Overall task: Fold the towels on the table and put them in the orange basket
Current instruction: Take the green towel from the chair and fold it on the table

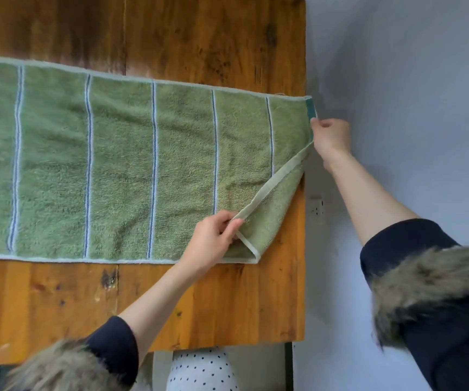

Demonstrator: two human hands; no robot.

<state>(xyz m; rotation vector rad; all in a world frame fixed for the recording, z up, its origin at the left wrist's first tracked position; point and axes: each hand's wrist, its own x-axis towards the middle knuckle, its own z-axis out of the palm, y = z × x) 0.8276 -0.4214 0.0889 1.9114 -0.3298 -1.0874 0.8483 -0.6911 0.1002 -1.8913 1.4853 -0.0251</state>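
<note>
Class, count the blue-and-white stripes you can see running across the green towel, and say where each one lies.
5 on the green towel: one near the left edge, three across the middle, one near the right end. More may lie past the picture's left edge; the folded-up near right corner hides some towel.

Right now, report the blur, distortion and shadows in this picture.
Head view: the fur cuffs at the bottom are soft and blurred; wide-angle bending curves the green striped towel and its far edge; a soft shadow lies on the wall beside the wooden table; even light, no glare.
</note>
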